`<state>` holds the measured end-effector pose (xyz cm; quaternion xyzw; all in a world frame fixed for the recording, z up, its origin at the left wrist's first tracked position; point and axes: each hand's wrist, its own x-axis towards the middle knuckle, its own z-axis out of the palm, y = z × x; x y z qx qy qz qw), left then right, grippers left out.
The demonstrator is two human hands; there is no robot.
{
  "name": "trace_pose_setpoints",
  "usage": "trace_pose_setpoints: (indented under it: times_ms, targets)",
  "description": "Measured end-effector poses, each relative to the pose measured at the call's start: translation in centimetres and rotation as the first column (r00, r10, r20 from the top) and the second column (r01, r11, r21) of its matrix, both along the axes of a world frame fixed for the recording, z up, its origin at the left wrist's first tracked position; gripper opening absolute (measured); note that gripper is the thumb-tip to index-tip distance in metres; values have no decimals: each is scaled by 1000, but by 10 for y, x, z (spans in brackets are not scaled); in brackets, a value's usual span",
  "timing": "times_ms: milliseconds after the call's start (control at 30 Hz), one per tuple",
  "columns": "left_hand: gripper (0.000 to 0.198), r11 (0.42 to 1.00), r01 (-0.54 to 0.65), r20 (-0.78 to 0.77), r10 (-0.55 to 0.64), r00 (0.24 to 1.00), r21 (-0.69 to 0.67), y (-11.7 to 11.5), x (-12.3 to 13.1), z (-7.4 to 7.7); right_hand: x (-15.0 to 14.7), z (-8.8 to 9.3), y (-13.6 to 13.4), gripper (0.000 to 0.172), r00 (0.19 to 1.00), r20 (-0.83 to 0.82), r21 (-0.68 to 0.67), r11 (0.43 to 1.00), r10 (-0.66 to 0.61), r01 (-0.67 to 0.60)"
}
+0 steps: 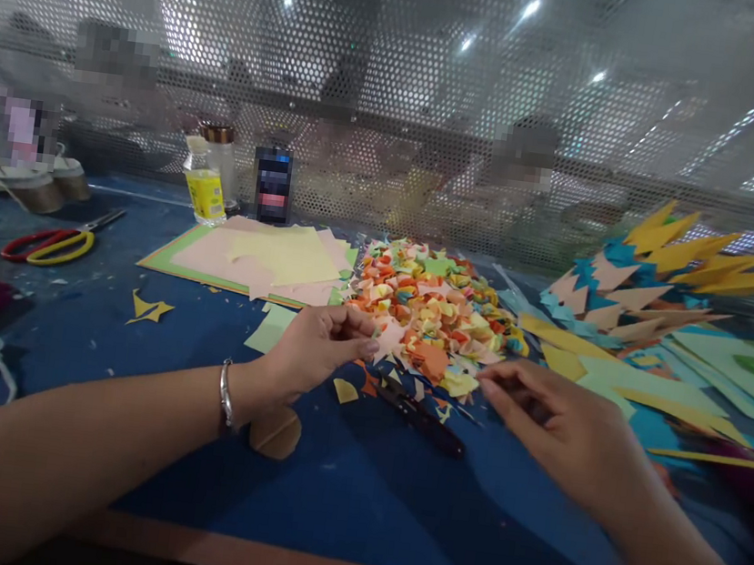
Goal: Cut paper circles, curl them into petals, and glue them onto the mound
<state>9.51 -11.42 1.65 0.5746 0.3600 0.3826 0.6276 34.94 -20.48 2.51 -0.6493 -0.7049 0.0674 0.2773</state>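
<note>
My left hand, with a silver bangle at the wrist, pinches a small pale pink paper piece between thumb and fingers. To the right, my right hand is curled with thumb and forefinger brought together; anything between them is too small to make out. Just beyond both hands lies a heap of small folded paper pieces in orange, yellow, pink and green. A dark-handled tool rests on the table between the hands. Near it lies a yellow paper scrap, and a round brown piece sits below my left hand.
Coloured paper sheets are stacked behind my left hand. Red-and-yellow scissors, a yellow-labelled bottle and a phone stand or lie farther left. At right are a spiky paper construction and paper strips. A perforated screen closes the back.
</note>
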Motion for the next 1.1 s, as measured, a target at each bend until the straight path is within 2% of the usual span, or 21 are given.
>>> trace_pose_setpoints:
  times_ms: [133,233,367,500,667,900,1100]
  targets:
    - [18,999,3,22,-2,1000,-39,-2,1,0,31,-11,-19,28,984,148,-60,992,-100,110]
    - [18,999,-5,61,8,998,-48,-4,1,0,38,-17,-26,27,975,203,-83,990,-95,114]
    - [18,998,-11,79,15,997,-60,-7,3,3,20,-14,-16,23,961,269,-116,993,66,-35]
    - [20,993,21,75,-13,997,-112,-9,6,6,-8,-8,9,21,891,402,-199,970,209,-137]
    - [19,994,12,118,1,993,-107,-7,4,7,-25,-9,26,16,825,534,-256,966,182,-47]
    - [20,988,-15,142,36,989,-151,0,-4,1,-30,-11,22,15,784,607,-173,985,131,-30]
    - [17,982,-2,109,23,994,-187,-2,-2,-1,-23,6,9,11,844,530,-163,987,79,10]
